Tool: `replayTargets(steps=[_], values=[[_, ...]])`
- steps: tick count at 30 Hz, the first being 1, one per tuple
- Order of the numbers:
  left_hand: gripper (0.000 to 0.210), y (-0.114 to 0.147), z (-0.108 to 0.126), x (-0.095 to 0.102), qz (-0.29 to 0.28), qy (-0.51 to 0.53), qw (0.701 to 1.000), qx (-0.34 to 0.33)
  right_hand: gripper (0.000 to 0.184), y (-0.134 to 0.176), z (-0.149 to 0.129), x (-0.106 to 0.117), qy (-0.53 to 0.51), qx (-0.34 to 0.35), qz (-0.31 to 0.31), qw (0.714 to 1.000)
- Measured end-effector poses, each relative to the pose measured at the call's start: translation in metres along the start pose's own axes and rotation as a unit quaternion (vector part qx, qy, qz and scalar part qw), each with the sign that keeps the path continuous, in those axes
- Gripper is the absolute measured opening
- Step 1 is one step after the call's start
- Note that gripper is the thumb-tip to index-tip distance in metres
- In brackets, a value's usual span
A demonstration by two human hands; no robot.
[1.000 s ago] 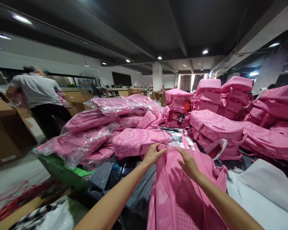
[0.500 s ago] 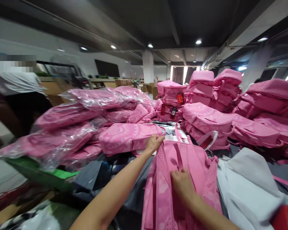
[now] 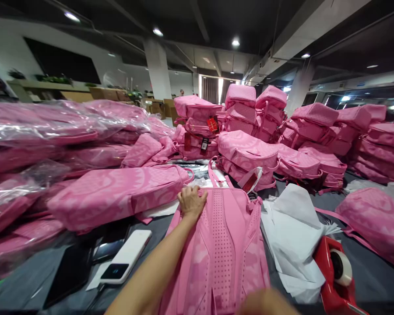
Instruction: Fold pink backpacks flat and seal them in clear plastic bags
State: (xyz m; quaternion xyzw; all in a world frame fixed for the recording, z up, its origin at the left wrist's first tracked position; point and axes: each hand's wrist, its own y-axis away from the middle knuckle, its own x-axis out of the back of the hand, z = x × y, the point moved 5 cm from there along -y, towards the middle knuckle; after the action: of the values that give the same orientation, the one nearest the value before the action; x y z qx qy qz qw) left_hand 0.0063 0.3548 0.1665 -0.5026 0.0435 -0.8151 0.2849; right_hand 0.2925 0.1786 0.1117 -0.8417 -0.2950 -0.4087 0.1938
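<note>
A pink backpack (image 3: 221,236) lies in front of me with its perforated back panel and shoulder straps facing up. My left hand (image 3: 192,202) is closed over its upper left corner, fingers curled on the edge. Low in the view my right hand (image 3: 265,302) is a blur over the lower part of the bag, cut off by the frame, and its fingers cannot be made out. Another pink backpack (image 3: 118,194) with a pale pattern lies on its side to the left, close to my left hand. White paper sheets (image 3: 292,240) rest right of the bag.
A red tape dispenser (image 3: 328,267) stands at lower right. A white power bank (image 3: 126,256) and a dark tablet-like slab (image 3: 68,271) lie at lower left. Plastic-wrapped pink bags (image 3: 36,122) are piled left. Stacked pink backpacks (image 3: 239,105) line the back, some with tags.
My view has swung right and down. The right hand has left the middle of the bag's back panel and dropped toward the bottom edge; the left hand stays at the top corner.
</note>
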Motion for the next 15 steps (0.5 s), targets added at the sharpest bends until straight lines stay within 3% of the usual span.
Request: replayTargets(steps=[2, 4, 6, 7, 9, 11, 15], values=[[0.043, 0.003, 0.005, 0.005, 0.026, -0.01, 0.999, -0.042, 0.038, -0.029, 0.032, 0.045, -0.005, -0.075, 0.117, 0.99], [0.045, 0.005, 0.014, 0.009, 0.054, 0.002, 0.994, -0.096, 0.04, -0.059, 0.074, 0.092, -0.028, -0.215, 0.274, 0.937], [0.039, 0.008, 0.032, 0.008, 0.045, 0.055, 0.981, -0.181, 0.044, -0.091, 0.103, 0.119, -0.059, -0.305, 0.339, 0.888], [0.033, 0.011, 0.045, 0.004, 0.015, 0.093, 0.969, -0.231, 0.046, -0.106, 0.11, 0.127, -0.067, -0.319, 0.349, 0.878], [0.024, 0.02, 0.073, -0.009, -0.067, 0.159, 0.932, -0.318, 0.049, -0.128, 0.107, 0.136, -0.067, -0.297, 0.367, 0.879], [0.023, 0.028, 0.101, -0.024, -0.123, 0.195, 0.902, -0.365, 0.051, -0.132, 0.087, 0.138, -0.056, -0.247, 0.396, 0.883], [0.049, 0.042, 0.147, -0.041, -0.109, 0.203, 0.859, -0.457, 0.044, -0.11, 0.033, 0.136, -0.044, -0.092, 0.406, 0.908]])
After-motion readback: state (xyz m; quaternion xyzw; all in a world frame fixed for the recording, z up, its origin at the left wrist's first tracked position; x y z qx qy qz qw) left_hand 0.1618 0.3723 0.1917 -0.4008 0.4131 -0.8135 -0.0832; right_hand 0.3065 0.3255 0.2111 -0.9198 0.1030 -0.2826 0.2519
